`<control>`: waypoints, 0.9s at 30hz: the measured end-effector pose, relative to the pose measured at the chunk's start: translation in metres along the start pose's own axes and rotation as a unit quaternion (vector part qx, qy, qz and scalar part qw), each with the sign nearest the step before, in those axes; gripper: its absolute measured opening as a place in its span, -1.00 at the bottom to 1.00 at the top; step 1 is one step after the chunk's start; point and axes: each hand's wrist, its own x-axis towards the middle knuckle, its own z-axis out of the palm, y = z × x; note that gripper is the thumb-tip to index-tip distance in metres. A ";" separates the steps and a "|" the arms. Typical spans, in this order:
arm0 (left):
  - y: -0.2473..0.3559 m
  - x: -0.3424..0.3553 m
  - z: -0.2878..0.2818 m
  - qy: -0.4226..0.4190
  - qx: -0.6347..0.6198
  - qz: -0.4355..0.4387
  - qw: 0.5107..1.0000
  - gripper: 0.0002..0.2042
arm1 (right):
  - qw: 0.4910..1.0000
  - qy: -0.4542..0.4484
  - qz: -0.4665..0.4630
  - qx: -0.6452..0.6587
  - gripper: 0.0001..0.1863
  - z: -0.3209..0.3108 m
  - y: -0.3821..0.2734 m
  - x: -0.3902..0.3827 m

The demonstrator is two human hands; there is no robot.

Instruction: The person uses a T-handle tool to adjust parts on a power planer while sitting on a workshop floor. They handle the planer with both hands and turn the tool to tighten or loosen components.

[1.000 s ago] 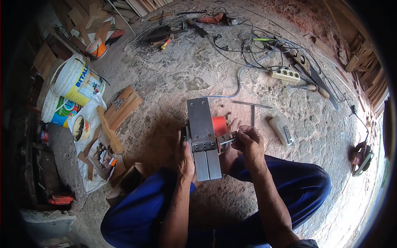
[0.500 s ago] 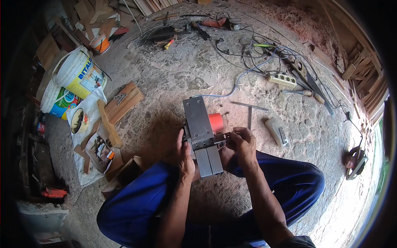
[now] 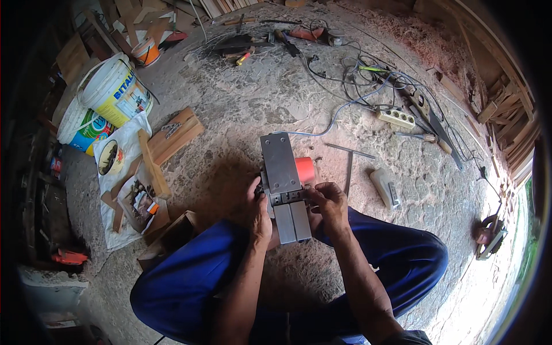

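An electric hand planer [image 3: 280, 164] lies upside down between my bent legs, its flat grey sole facing up and its red housing [image 3: 306, 169] showing at the right. My left hand [image 3: 261, 215] grips the planer's left side, thumb near the cutter slot. Across that slot lies a dark slotted metal strip [image 3: 287, 198]. The fingers of my right hand [image 3: 330, 206] are pinched at the strip's right end, against the planer's edge; their tips partly hide it. Just beyond my right hand, a T-handle wrench [image 3: 349, 158] rests on the floor.
A pale box-shaped block [image 3: 385, 187] sits right of the wrench. Farther back are a power strip [image 3: 395, 118], a handsaw [image 3: 437, 129] and tangled cables. Joined wood pieces [image 3: 172, 141], a white sack [image 3: 123, 167] and buckets [image 3: 118, 92] stand left. A power tool [image 3: 490, 236] lies far right.
The slotted strip, which stuck out to the right of the planer, has slid left into the cutter slot. My right hand moved left with it. My left hand keeps its hold.
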 end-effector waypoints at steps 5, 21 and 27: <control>0.005 -0.001 0.004 -0.003 0.012 0.002 1.000 -0.51 | 1.000 0.014 0.014 -0.016 -0.81 0.003 0.014 0.001; 0.001 0.000 0.002 -0.017 -0.087 -0.061 0.994 -0.31 | 0.998 -0.048 0.015 0.033 -0.91 0.000 0.022 0.000; 0.006 0.004 0.005 -0.016 -0.079 -0.061 0.995 -0.33 | 0.993 -0.077 0.051 0.073 -0.93 -0.007 0.025 0.007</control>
